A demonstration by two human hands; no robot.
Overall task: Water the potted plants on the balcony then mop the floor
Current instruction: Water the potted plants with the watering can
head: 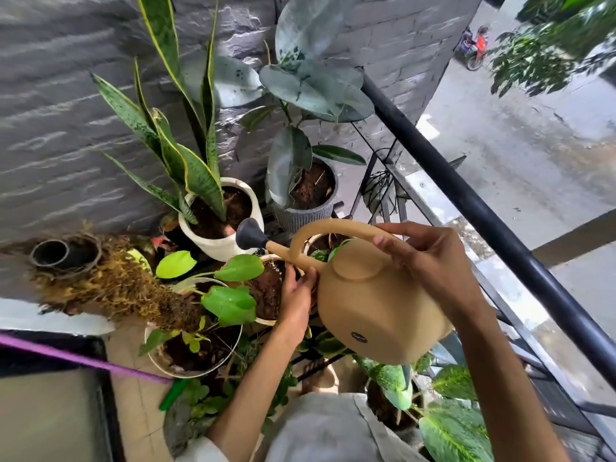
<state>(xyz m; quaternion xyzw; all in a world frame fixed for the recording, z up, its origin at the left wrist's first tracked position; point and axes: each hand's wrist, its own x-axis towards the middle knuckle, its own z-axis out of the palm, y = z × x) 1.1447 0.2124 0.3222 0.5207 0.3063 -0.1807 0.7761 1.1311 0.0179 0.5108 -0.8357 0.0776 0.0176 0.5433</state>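
My right hand [430,258] is up high, wrist bent, fingers wrapped over the tan watering can's [376,308] arched handle, thumb on the near side, closed tight on it. Can tipped fwd-left, black rose head [249,234] pointing down toward the pots. Thin drops fall from the spout area onto soil of the small pot w/ lime-green leaves [266,288].

Left hand [296,295] reaches in from below, forearm angled up, fingers curled round that pot's right rim, just beside the can's body; may be touching the spout base, hard to tell. Snake plant in white pot [223,221] behind, rubber plant in grey ribbed pot [310,195] to its right. Black railing [500,228] on right. Purple mop pole [76,358] lower left.
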